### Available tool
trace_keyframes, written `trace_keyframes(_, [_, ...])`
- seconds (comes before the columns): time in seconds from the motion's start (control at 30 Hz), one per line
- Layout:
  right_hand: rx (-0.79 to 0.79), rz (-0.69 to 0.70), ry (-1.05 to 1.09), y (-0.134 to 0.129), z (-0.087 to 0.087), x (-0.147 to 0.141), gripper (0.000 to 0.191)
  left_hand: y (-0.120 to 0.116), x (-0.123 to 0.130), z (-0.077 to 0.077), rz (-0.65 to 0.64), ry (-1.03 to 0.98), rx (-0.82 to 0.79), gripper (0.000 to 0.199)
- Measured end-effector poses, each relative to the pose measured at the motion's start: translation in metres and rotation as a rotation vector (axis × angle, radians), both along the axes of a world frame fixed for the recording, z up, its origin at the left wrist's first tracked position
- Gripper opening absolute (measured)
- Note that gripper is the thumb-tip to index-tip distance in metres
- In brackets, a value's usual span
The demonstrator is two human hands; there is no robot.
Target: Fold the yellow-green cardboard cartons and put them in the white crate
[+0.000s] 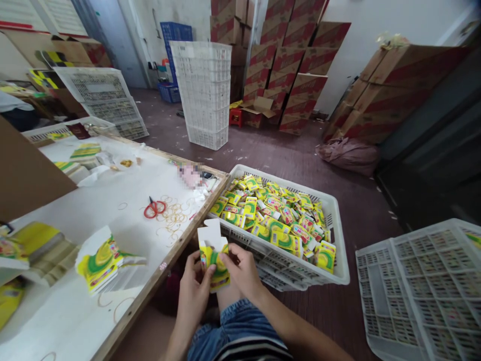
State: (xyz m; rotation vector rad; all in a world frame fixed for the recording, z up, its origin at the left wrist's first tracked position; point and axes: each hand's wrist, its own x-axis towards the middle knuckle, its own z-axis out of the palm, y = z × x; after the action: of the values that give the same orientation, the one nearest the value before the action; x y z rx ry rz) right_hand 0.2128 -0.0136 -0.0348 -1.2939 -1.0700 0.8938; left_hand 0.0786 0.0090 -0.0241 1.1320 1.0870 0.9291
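A small yellow and green carton (214, 258) with white flaps standing up at its top is held above my lap. My left hand (195, 283) grips its left side, thumb on the front. On the right side, the fingers of my right hand (242, 268) pinch the same carton. Just beyond my hands stands a white crate (340, 250) heaped with folded cartons (278, 215). To the left, on the white table (139, 235), lies a fanned stack of flat cartons (101, 260).
Red-handled scissors (155, 207) and scattered rubber bands (175, 218) lie on the table, whose wooden edge (165, 258) runs left of my hands. More white crates stand at the right (424, 286) and ahead (205, 95). Cardboard boxes (289, 60) are stacked at the back.
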Motion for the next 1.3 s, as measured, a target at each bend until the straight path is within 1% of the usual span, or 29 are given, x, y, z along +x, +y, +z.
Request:
trace_keyframes(0.03, [0.009, -0.008, 0.035, 0.000, 0.000, 0.002, 0.015, 0.000, 0.000, 0.002, -0.003, 0.007, 0.031, 0.058])
trace_keyframes(0.07, [0.027, -0.001, 0.068, 0.001, 0.001, 0.005, 0.022, 0.000, 0.000, 0.004, -0.021, -0.004, 0.046, 0.063])
trace_keyframes(0.13, [0.070, 0.058, 0.111, 0.001, 0.003, 0.010, 0.036, 0.000, -0.003, 0.009, -0.101, -0.052, 0.048, 0.070])
trace_keyframes(0.17, [0.085, 0.100, 0.115, 0.001, 0.005, 0.014, 0.038, 0.000, -0.005, 0.012, -0.153, -0.074, 0.043, 0.072])
trace_keyframes(0.23, [0.096, 0.189, 0.113, 0.000, 0.008, 0.020, 0.037, 0.000, -0.010, 0.019, -0.254, -0.096, 0.021, 0.072])
trace_keyframes(0.27, [0.091, 0.227, 0.107, -0.001, 0.010, 0.024, 0.034, 0.000, -0.013, 0.022, -0.295, -0.097, 0.008, 0.070])
trace_keyframes(0.33, [0.066, 0.294, 0.080, -0.004, 0.014, 0.030, 0.026, -0.001, -0.016, 0.025, -0.354, -0.094, -0.023, 0.058])
trace_keyframes(0.4, [0.034, 0.335, 0.028, -0.006, 0.019, 0.035, 0.027, -0.004, -0.017, 0.024, -0.378, -0.106, -0.052, 0.043])
trace_keyframes(0.47, [0.028, 0.329, -0.048, -0.008, 0.021, 0.037, 0.034, -0.006, -0.016, 0.019, -0.388, -0.127, -0.071, 0.037])
trace_keyframes(0.5, [0.037, 0.313, -0.081, -0.009, 0.021, 0.037, 0.037, -0.007, -0.015, 0.016, -0.384, -0.139, -0.075, 0.038])
trace_keyframes(0.53, [0.047, 0.288, -0.100, -0.009, 0.021, 0.037, 0.037, -0.007, -0.014, 0.014, -0.373, -0.151, -0.075, 0.043])
trace_keyframes(0.63, [0.063, 0.213, -0.038, -0.007, 0.016, 0.035, 0.026, -0.007, -0.011, 0.011, -0.349, -0.164, -0.085, 0.076])
trace_keyframes(0.67, [0.061, 0.202, -0.007, -0.006, 0.014, 0.035, 0.030, -0.007, -0.010, 0.012, -0.352, -0.156, -0.088, 0.081])
trace_keyframes(0.7, [0.066, 0.203, 0.004, -0.006, 0.013, 0.035, 0.035, -0.007, -0.010, 0.014, -0.360, -0.138, -0.089, 0.080])
trace_keyframes(0.73, [0.085, 0.209, -0.010, -0.006, 0.012, 0.037, 0.035, -0.006, -0.009, 0.015, -0.367, -0.115, -0.086, 0.074])
trace_keyframes(0.8, [0.147, 0.221, -0.085, -0.006, 0.014, 0.042, 0.035, -0.006, -0.008, 0.018, -0.351, -0.066, -0.061, 0.056])
trace_keyframes(0.87, [0.176, 0.240, -0.132, -0.009, 0.018, 0.048, 0.045, -0.006, -0.006, 0.018, -0.312, -0.017, -0.026, 0.046])
trace_keyframes(0.9, [0.154, 0.259, -0.130, -0.010, 0.021, 0.050, 0.046, -0.007, -0.005, 0.018, -0.291, 0.007, -0.006, 0.045])
trace_keyframes(1.0, [-0.015, 0.341, -0.102, -0.015, 0.029, 0.052, 0.034, -0.008, 0.000, 0.017, -0.266, 0.065, 0.055, 0.045])
trace_keyframes(1.1, [-0.143, 0.322, -0.200, -0.017, 0.031, 0.050, 0.030, -0.009, 0.004, 0.017, -0.317, 0.053, 0.052, 0.045])
trace_keyframes(1.2, [-0.158, 0.252, -0.312, -0.017, 0.026, 0.048, 0.025, -0.007, 0.006, 0.018, -0.358, -0.020, -0.012, 0.050])
trace_keyframes(1.3, [-0.119, 0.200, -0.322, -0.017, 0.019, 0.046, 0.028, -0.005, 0.007, 0.018, -0.318, -0.098, -0.051, 0.052])
